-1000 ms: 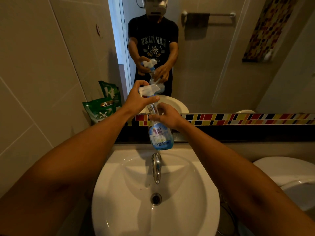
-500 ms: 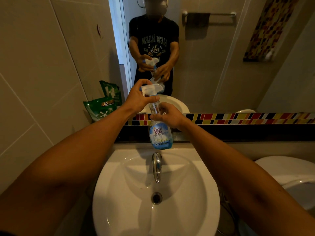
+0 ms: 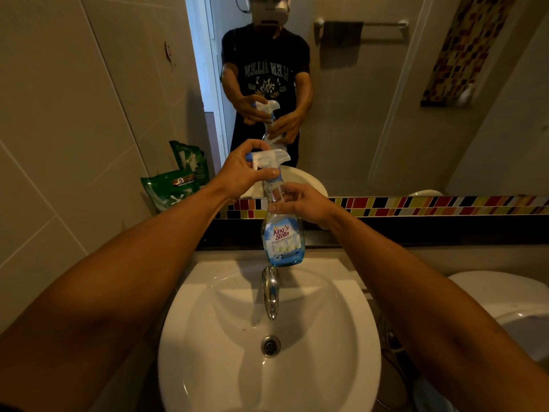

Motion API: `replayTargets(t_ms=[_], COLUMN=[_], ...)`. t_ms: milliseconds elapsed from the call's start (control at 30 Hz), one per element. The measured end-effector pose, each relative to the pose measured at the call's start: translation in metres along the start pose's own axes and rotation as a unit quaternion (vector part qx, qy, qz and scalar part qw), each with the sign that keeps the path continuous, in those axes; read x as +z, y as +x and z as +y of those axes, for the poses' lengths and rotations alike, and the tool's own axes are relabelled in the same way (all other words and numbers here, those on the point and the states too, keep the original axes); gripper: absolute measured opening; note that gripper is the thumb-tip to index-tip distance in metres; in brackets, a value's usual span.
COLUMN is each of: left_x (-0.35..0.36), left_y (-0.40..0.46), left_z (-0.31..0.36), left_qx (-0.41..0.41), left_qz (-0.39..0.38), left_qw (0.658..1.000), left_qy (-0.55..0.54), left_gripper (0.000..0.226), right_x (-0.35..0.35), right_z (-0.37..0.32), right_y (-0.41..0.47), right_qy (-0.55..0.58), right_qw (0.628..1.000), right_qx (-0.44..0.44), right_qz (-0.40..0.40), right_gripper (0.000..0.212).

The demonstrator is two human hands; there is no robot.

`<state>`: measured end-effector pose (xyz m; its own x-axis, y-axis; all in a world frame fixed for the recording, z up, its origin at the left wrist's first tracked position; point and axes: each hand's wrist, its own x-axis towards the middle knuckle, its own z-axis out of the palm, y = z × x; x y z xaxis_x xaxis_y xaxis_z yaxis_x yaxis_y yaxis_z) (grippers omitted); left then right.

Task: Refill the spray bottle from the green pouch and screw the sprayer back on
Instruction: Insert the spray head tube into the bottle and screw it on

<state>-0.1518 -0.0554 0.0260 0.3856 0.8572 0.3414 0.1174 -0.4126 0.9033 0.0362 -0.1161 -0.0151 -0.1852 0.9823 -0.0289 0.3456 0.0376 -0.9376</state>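
Compared with a second ago the scene has changed little: the spray bottle (image 3: 282, 233) is held at about the same spot above the far edge of the washbasin (image 3: 208, 337), and both hands keep the grips they had, with the trigger sprayer (image 3: 269, 160) turned only slightly in the left hand's hold. The left hand (image 3: 245, 173) is closed around the white sprayer head, thumb across its near side and fingers curled over the top, the blue nozzle tip poking out to the left. The right hand (image 3: 303, 203) is wrapped around the clear neck of the bottle just below the sprayer collar, fingers closed on it. The bottle hangs roughly upright above the chrome tap (image 3: 270, 292); blue liquid shows through its lower body around the label, while the neck looks clear, so how high the liquid reaches cannot be told exactly. Whether the sprayer collar is fully screwed down is hidden by the fingers. The green pouch (image 3: 169, 190) leans against the tiled wall at the far left, on the ledge beside the mirror (image 3: 386, 114), well apart from the hands; whether its top is open cannot be made out. The basin bowl looks empty apart from the drain (image 3: 270, 346). A white toilet lid (image 3: 499, 295) sits at the right.
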Motion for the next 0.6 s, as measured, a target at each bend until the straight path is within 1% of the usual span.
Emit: replayTargets(t_ms=[133,267,333,433,500,600], left_x=[0.004,0.011,0.016,0.024,0.029,0.038], left_y=[-0.004,-0.008,-0.009,-0.009,-0.009,-0.009], left_z=[0.003,0.001,0.002,0.003,0.003,-0.003], left_qx=[0.0,-0.002,-0.004,-0.011,-0.015,-0.029], left_qz=[-0.023,-0.022,-0.023,-0.025,-0.025,-0.017], left_qw=[1.0,0.999,0.999,0.999,0.999,0.999], left_qy=[0.012,0.026,0.03,0.031,0.033,0.026], left_gripper=[0.054,0.054,0.054,0.055,0.06,0.077], right_x=[-0.002,-0.002,-0.002,-0.004,-0.005,-0.011], right_z=[0.006,0.009,0.009,0.01,0.015,0.024], right_y=[-0.004,-0.006,-0.008,-0.01,-0.007,-0.003], right_qy=[0.023,0.011,-0.009,-0.052,-0.073,-0.087], right_qw=[0.999,0.999,0.999,0.998,0.995,0.991], right_qx=[0.023,0.033,0.031,0.018,0.014,0.023], right_qz=[-0.017,-0.01,0.001,0.039,0.065,0.095], right_gripper=[0.039,0.042,0.041,0.039,0.04,0.04])
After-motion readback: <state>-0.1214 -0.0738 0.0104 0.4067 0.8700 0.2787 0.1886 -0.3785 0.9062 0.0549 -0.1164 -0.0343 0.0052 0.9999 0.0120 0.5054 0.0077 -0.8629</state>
